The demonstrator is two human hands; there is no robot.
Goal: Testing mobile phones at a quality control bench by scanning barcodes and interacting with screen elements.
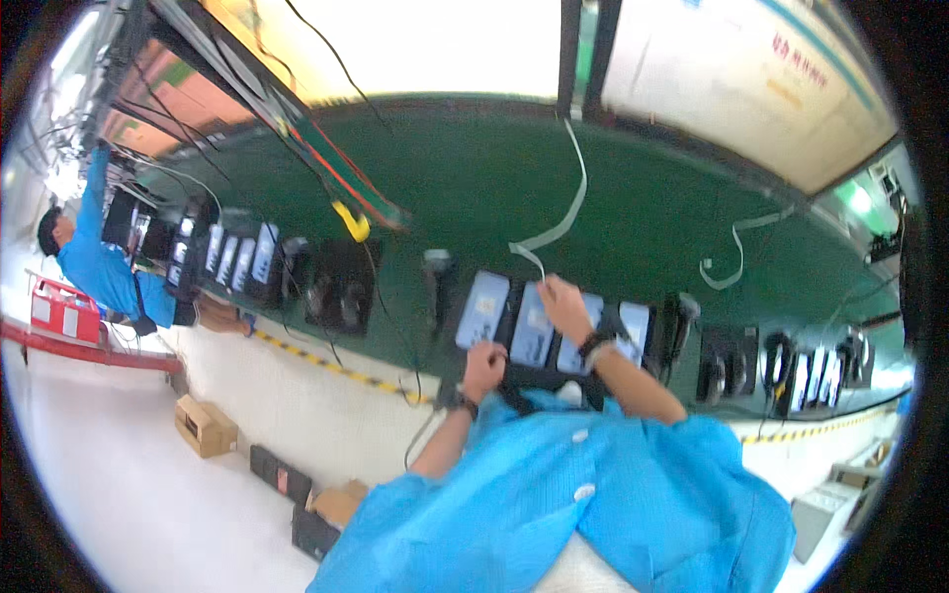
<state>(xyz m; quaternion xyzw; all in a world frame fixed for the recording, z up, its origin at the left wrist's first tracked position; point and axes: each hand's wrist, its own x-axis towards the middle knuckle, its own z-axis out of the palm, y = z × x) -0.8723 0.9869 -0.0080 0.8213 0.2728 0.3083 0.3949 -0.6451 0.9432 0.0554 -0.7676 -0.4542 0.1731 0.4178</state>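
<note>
Several flat blue-grey devices with dark markings, like phones, lie side by side in a black tray (pixel 507 326) before me. My right hand (pixel 566 311) is over the upper part of the second device (pixel 534 331), its fingers pinched at the end of a white ribbon-like cable (pixel 578 188) that comes down from above. Beside the lower edge of the leftmost device (pixel 483 309) is my left hand (pixel 484 368), its fingers curled in; what they hold, if anything, is hidden. Part of the third device (pixel 583 336) is covered by my right hand and wrist.
Black handheld scanners (pixel 436 282) stand on the green bench (pixel 455 168) either side of the tray. Similar trays of devices (pixel 242 255) lie left and right. Cables and a yellow connector (pixel 351 221) hang down. A co-worker in blue (pixel 104 277) reaches up at far left. Cardboard boxes (pixel 206 425) are on the floor.
</note>
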